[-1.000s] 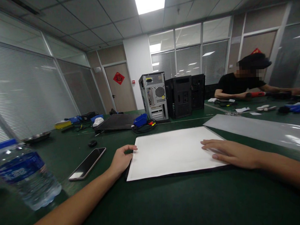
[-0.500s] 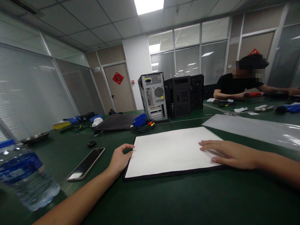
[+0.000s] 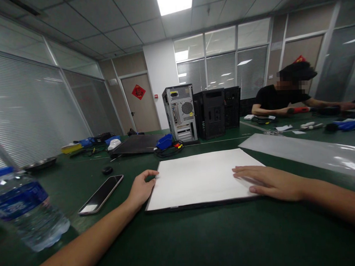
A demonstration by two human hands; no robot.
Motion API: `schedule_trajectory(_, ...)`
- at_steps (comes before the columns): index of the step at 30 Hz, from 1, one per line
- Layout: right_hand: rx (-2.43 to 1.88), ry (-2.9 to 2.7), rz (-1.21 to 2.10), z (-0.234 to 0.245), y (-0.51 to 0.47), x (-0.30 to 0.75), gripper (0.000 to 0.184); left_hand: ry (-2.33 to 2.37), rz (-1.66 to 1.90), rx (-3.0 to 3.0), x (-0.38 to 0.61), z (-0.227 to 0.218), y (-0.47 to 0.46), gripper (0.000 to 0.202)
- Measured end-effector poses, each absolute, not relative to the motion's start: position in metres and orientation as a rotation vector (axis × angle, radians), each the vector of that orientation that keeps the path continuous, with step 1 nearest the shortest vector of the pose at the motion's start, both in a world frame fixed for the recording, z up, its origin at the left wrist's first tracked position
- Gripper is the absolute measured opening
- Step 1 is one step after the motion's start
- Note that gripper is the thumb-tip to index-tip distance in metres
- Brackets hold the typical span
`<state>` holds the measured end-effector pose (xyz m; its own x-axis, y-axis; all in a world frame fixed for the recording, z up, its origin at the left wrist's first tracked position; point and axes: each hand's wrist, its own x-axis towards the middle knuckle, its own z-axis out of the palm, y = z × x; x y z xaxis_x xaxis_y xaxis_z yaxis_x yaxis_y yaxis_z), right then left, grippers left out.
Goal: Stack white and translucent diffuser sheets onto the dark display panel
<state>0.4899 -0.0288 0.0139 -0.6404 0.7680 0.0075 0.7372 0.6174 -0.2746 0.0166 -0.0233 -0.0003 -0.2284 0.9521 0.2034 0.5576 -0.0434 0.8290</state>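
Note:
A flat white sheet lies on a thin rectangular panel with a dark edge, in front of me. At its left edge is my left hand, index finger and thumb bent and apart, their tips touching the border; its other fingers are mostly hidden. My right hand rests flat across the right side of the sheet, fingers stretched out and thumb apart. It covers part of the right edge. Left of my left hand lies a phone, screen up.
A water bottle stands at near left. Behind the panel are computer cases, a dark flat board and a blue clip-like item. A clear plastic sheet lies right. Far right, a person holds a red-handled tool.
My right hand has slid slightly left over the white sheet. The sheet's near edge shifts a little, and a small pale mark now shows along it. My left hand stays at the edge.

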Motion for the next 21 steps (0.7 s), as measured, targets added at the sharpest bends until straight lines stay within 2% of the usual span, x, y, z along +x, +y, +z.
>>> schedule_trajectory(15,-1.251,-2.561,0.293,0.012,-0.021,0.494,0.062,1.795,1.17,1.63,0.018,0.003,-0.026,0.026)
schedule_trajectory(21,-1.154,-2.357,0.397,0.044,-0.052,0.484,0.059,1.816,1.173,1.647,0.017,0.002,-0.025,0.025)
